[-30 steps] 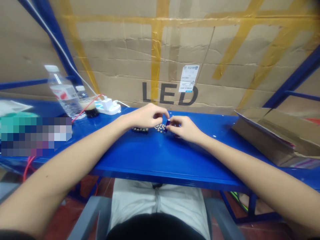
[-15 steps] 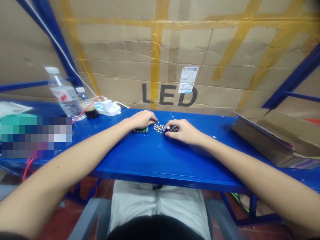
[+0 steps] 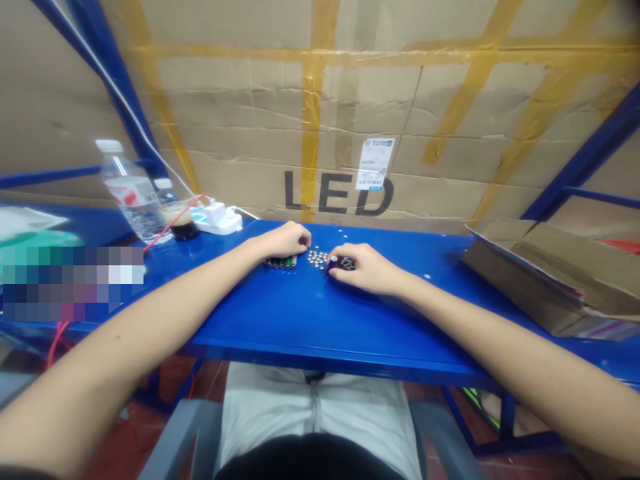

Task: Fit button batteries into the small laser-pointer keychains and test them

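Note:
My left hand (image 3: 289,240) is curled over a row of small dark and green cylinders (image 3: 281,262) that look like batteries. Its thumb and forefinger are closed together, and whatever may be between them is too small to make out. Several small round silver pieces (image 3: 317,259) lie between my two hands on the blue table (image 3: 310,320). My right hand (image 3: 367,268) grips a short purple cylinder (image 3: 332,264) with a pale end, held upright or nearly so. Dark round pieces (image 3: 349,264) show beneath its fingers, partly hidden.
At the left stand a water bottle (image 3: 131,200), a small bottle of dark liquid (image 3: 175,213) and a white power strip (image 3: 217,219) with a red cable. An open cardboard box (image 3: 530,280) sits at the right. A large taped cardboard sheet (image 3: 240,133) rises behind the table.
My left fingers have drawn back slightly left from the silver pieces and curled in more. My right hand stays nearly in place with the purple cylinder. The view has tilted slightly.

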{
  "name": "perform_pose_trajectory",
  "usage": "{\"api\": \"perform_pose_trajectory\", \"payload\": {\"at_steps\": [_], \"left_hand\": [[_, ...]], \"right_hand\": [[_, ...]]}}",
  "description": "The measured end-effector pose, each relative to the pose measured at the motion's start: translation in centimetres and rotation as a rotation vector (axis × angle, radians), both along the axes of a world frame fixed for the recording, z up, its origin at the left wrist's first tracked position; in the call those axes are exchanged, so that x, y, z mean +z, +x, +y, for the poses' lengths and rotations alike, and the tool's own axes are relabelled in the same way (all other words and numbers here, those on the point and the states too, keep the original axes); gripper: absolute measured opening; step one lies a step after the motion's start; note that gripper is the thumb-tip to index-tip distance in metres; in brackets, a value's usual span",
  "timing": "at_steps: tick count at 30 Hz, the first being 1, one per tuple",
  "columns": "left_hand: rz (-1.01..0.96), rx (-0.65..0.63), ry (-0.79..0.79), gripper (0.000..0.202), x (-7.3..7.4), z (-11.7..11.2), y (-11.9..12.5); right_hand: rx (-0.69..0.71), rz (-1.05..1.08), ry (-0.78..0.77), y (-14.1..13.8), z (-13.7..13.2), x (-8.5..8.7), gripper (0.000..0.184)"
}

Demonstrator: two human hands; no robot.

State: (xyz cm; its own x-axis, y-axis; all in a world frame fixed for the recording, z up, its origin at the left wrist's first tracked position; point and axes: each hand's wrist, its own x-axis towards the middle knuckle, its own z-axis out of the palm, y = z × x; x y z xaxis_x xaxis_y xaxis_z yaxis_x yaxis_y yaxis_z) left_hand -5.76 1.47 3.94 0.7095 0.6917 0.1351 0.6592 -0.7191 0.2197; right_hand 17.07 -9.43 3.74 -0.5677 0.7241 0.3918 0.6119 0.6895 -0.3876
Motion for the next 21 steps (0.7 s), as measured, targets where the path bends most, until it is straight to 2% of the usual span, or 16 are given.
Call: {"api": "perform_pose_trajectory", "payload": {"at_steps": [2, 5, 9, 13, 17, 21], "left_hand": [[-0.011, 0.010, -0.010, 0.018, 0.1, -0.2, 0.0], [-0.043, 0.009, 0.029, 0.014, 0.6, -1.1, 0.2], [-0.252, -0.131, 0.208, 0.014, 2.2, -3.3, 1.0], [-0.462, -0.256, 0.390, 0.019, 3.2, -5.8, 2.2], [-0.479, -0.373, 0.487, 0.025, 3.1, -7.2, 3.2], [-0.426, -0.426, 0.484, 0.029, 2.6, -7.5, 3.6]], "right_hand": [[0.013, -0.033, 0.013, 0.0, 0.0, -0.2, 0.013], [0.006, -0.032, 0.112, 0.1, 0.1, -0.2, 0.014], [-0.104, -0.059, 0.275, 0.6, 0.4, 0.0, 0.022], [-0.176, -0.073, 0.312, 1.2, 1.0, 0.1, 0.020], [-0.161, 0.007, 0.286, 1.6, 1.5, 0.0, 0.013], [-0.123, 0.056, 0.288, 1.6, 1.5, -0.1, 0.013]]}}
